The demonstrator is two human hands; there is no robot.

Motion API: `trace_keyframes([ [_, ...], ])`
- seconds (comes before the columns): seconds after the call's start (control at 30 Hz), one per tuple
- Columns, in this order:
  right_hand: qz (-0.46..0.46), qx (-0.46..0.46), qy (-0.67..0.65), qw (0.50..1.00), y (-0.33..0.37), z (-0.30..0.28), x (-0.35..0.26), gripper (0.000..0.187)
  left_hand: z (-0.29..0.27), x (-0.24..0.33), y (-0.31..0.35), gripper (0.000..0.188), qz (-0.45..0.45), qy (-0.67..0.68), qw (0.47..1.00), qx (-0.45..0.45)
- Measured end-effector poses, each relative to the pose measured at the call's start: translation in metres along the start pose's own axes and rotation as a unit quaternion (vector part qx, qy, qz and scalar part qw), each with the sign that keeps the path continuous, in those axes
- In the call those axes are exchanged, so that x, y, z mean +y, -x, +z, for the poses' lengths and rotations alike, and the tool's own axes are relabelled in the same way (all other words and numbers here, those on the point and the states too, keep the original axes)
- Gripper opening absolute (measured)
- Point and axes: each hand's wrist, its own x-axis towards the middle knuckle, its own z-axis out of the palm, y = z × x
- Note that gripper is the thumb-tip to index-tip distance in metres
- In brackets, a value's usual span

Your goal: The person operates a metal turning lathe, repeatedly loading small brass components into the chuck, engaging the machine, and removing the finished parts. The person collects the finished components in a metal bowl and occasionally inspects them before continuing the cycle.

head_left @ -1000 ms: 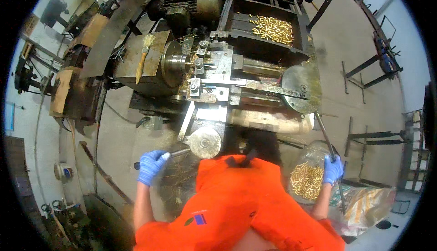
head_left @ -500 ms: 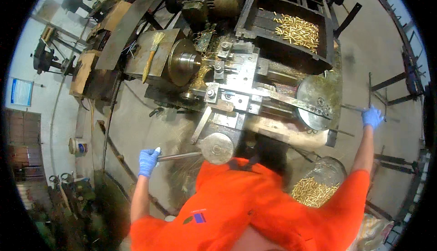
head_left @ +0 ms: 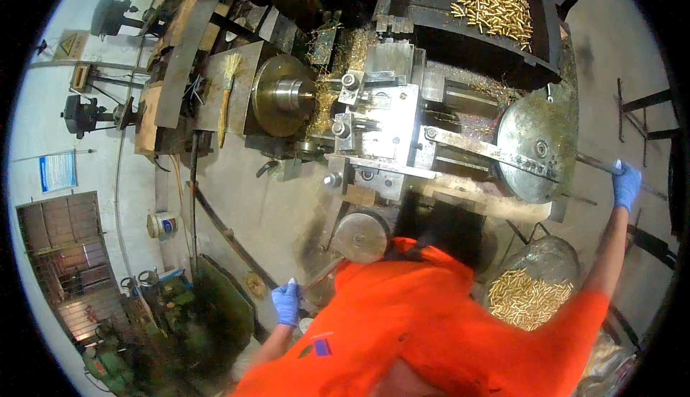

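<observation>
My left hand (head_left: 286, 302), in a blue glove, is closed round the end of a metal lever (head_left: 321, 276) that runs to a round metal disc (head_left: 361, 237) at the near side of a lathe. On the right, my gloved right hand (head_left: 627, 185) grips a metal rod (head_left: 595, 161) reaching out from a large round plate (head_left: 535, 144). Between them lies the bright cross slide (head_left: 392, 120) with its bolted tool holders (head_left: 342, 128). To its left the chuck (head_left: 285, 96) faces the holders, with a small brass-coloured tip at its centre.
A dark metal tray (head_left: 460, 59) at the far right holds many small brass pieces (head_left: 492, 12). More brass pieces (head_left: 528, 300) lie in a round pan (head_left: 550, 253) near my right arm. A brush (head_left: 228, 98) rests on the headstock (head_left: 208, 113). Metal shavings (head_left: 327, 102) gather beside the chuck.
My left hand has swung the lever toward me, from pointing left to pointing down-left. My right hand still holds its rod. The whole view has shifted.
</observation>
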Motion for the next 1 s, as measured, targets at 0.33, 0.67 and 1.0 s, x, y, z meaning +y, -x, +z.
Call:
trace_keyframes([
  [0.33,0.056,0.005,0.016,0.998,0.065,-0.002,0.006,0.041,0.006,-0.001,0.02,0.033,-0.011,0.032,0.999,0.02],
  [0.67,0.131,-0.072,0.007,0.989,0.103,-0.024,-0.007,0.037,-0.013,-0.003,-0.008,0.039,0.089,-0.182,0.977,-0.062],
  [1.0,0.168,-0.111,-0.048,0.978,0.216,-0.057,-0.01,0.038,0.067,0.107,0.015,0.043,0.447,-0.42,0.761,-0.213],
])
